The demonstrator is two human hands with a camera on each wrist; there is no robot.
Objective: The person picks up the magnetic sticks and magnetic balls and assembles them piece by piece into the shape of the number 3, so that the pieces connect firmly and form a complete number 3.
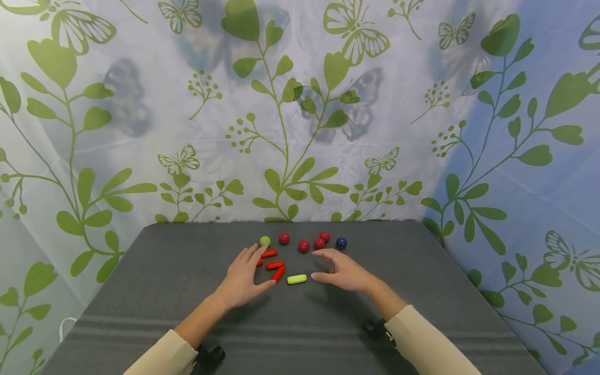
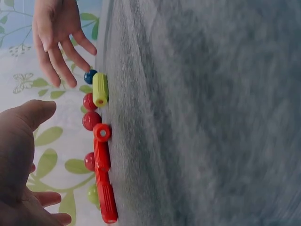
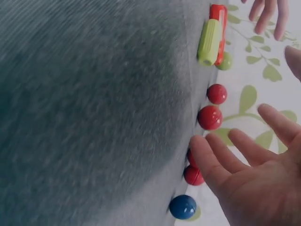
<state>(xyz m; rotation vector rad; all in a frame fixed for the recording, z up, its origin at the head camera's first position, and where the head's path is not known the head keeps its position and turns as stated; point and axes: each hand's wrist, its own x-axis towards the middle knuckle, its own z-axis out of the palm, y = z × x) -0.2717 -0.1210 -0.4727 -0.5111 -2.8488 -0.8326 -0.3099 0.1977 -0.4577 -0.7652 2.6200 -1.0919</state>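
My left hand [image 1: 242, 278] hovers over the dark cloth with its fingers spread, holding nothing. It is beside several short red ridged cylinders [image 1: 275, 265] and partly hides one of them. A lime-green ball [image 1: 264, 241] lies just beyond its fingertips. Across from it, my right hand [image 1: 346, 272] has thumb and fingers apart, with nothing between them. Between the two hands rests a yellow-green ridged cylinder [image 1: 297, 279], nearer the right thumb. In the right wrist view, several glossy red balls [image 3: 210, 117] and one blue ball [image 3: 183, 207] lie past the right hand's fingers.
The grey cloth-covered table [image 1: 178, 271] runs back to a hanging curtain [image 1: 211, 130] printed with green leaves and butterflies. Another curtain panel [image 1: 529, 172] borders the right side. Dark wrist straps sit on both cream sleeves [image 1: 164, 354]. A white cord [image 1: 63, 328] shows at the left edge.
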